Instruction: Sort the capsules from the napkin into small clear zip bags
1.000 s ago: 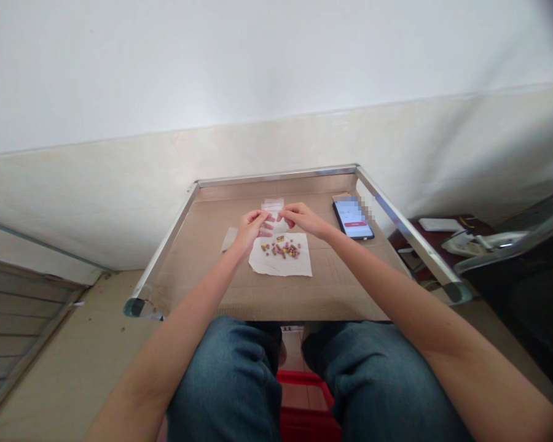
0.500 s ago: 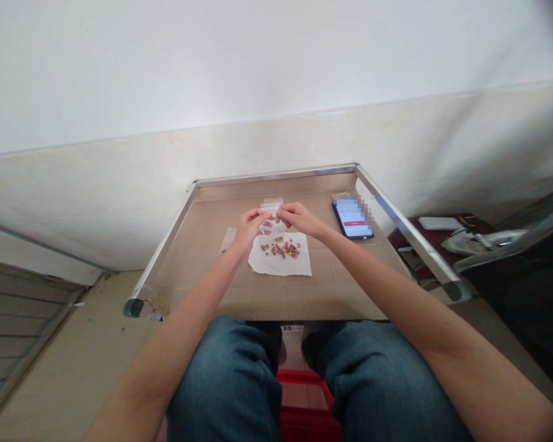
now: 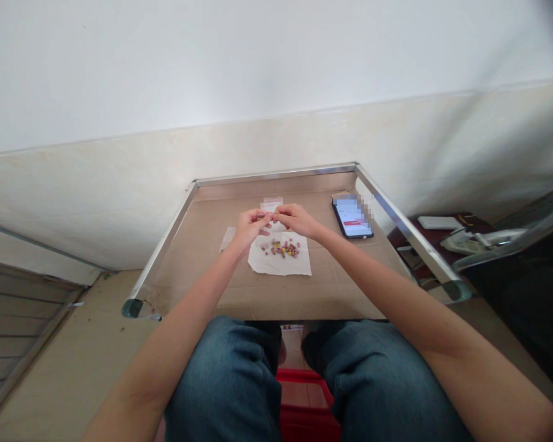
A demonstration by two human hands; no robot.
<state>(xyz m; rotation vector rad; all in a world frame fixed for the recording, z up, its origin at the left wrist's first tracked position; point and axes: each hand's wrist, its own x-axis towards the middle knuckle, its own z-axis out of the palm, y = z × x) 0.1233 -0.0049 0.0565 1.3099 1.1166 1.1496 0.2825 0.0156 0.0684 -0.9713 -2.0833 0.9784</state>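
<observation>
Above the far edge of a white paper sheet [image 3: 276,268], my left hand [image 3: 249,228] is closed in a pinch on what looks like a small clear plastic bag, mostly hidden by the fingers. My right hand [image 3: 297,220] is pinched too, its fingertips meeting those of the left; what they grip is too small to make out. On the paper lie several pink tablets [image 3: 293,247] and several brownish-yellow capsules [image 3: 276,244], loosely heaped. Just beyond my hands, clear zip bags [image 3: 271,201] lie flat.
Brown cardboard [image 3: 203,276] lines the metal-framed table [image 3: 276,174]. A lit phone [image 3: 352,218] rests at the right. Left of the paper, a pale flat piece [image 3: 228,237] lies partly behind my left hand. A wall stands behind; a red stool [image 3: 304,411] shows between my knees.
My right fingertips have moved slightly left and now meet the left ones. The clear plastic by my left hand shows less. The pills and phone stay in place.
</observation>
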